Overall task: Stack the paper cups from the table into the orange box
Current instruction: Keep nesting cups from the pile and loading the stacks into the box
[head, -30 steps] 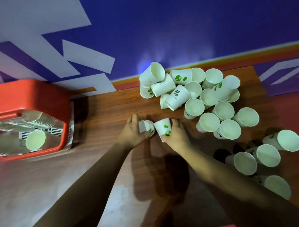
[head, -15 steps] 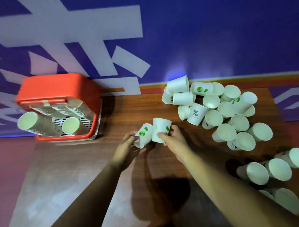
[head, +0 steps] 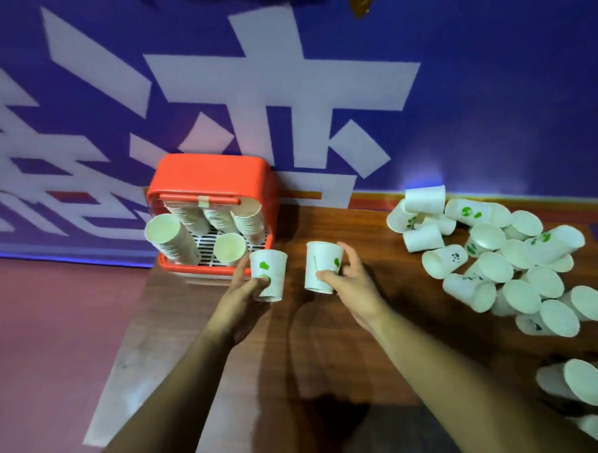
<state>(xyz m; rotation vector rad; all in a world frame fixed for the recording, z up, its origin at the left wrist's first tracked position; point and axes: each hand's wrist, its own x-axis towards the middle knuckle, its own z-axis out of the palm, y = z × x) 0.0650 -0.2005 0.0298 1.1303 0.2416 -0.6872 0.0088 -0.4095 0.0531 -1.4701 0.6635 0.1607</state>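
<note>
My left hand (head: pixel 243 294) grips a white paper cup with green marks (head: pixel 270 273), held upright just in front of the orange box (head: pixel 210 177). My right hand (head: pixel 349 281) grips a second white cup (head: pixel 321 267), also upright, a little to the right of the first. The orange box stands at the table's left end and holds several stacks of nested cups (head: pixel 174 237). A heap of loose paper cups (head: pixel 490 252) lies on the wooden table (head: pixel 330 344) at the right.
More loose cups (head: pixel 585 381) lie at the table's near right corner. A purple wall with large white characters (head: pixel 284 90) rises directly behind the table and box. Pink floor (head: pixel 56 339) shows to the left of the table.
Both hands lifted their cups off the table and carried them left toward the orange box. The cups turned upright and moved apart. The view swung left.
</note>
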